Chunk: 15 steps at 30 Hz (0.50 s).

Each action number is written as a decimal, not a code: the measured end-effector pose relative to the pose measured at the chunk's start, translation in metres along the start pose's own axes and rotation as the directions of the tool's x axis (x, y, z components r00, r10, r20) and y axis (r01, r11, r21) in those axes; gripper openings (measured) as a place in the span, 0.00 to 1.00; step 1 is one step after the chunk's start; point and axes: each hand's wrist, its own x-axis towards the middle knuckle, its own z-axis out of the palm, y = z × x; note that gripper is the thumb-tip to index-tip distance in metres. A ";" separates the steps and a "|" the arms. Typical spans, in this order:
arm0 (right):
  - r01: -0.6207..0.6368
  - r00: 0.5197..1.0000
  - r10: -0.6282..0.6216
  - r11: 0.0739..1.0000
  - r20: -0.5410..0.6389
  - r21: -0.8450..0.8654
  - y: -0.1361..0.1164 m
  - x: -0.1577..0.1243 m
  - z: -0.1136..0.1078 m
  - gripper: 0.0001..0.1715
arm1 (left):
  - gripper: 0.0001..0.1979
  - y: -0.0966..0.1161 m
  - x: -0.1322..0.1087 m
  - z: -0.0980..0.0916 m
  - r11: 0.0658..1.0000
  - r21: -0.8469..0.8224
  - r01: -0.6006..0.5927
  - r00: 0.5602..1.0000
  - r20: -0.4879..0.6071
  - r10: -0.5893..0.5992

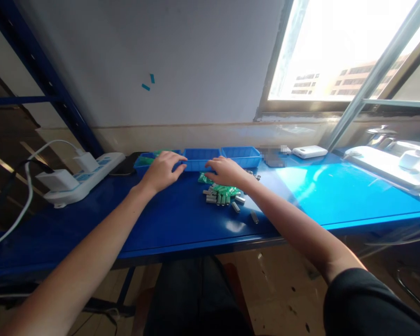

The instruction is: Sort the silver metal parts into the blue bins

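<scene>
My left hand [164, 170] hovers at the front of the left blue bin [138, 167], fingers apart and nothing between them. Green packets [146, 160] lie inside that bin, partly hidden by the hand. My right hand [227, 171] is over the pile, its fingers spread and curved in front of the middle blue bin [202, 159]. Just under its fingertips lies a small green packet [203, 178]; I cannot tell if they touch. Below the hand, several metal cylinders [221, 200] and more green packets [230, 190] form a heap on the blue table [182, 219].
Behind my right hand stands a third blue bin [243, 156]. A white power strip [101, 170] with plugs and a dark phone [127, 164] are at left. At right lie a white power bank [310, 151] and another power strip [388, 163]. A loose cylinder [254, 217] rests near the front edge.
</scene>
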 end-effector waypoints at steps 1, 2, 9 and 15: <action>0.011 0.999 -0.011 1.000 0.036 -0.014 -0.002 0.001 0.002 0.26 | 0.15 0.010 0.002 0.004 0.998 -0.020 -0.058 0.998 0.020 0.058; 0.025 0.997 -0.024 0.999 0.070 -0.019 -0.004 0.002 0.005 0.27 | 0.15 0.019 0.003 0.007 0.994 -0.033 -0.099 0.994 0.039 0.101; -0.033 0.999 0.033 0.999 0.030 -0.027 -0.013 0.006 0.011 0.14 | 0.19 0.035 -0.004 0.028 0.981 -0.166 -0.096 0.987 0.112 0.116; 0.126 0.983 -0.079 0.949 -0.168 0.289 -0.002 -0.003 -0.017 0.10 | 0.18 0.031 -0.004 0.032 0.988 -0.142 -0.053 0.992 0.107 0.069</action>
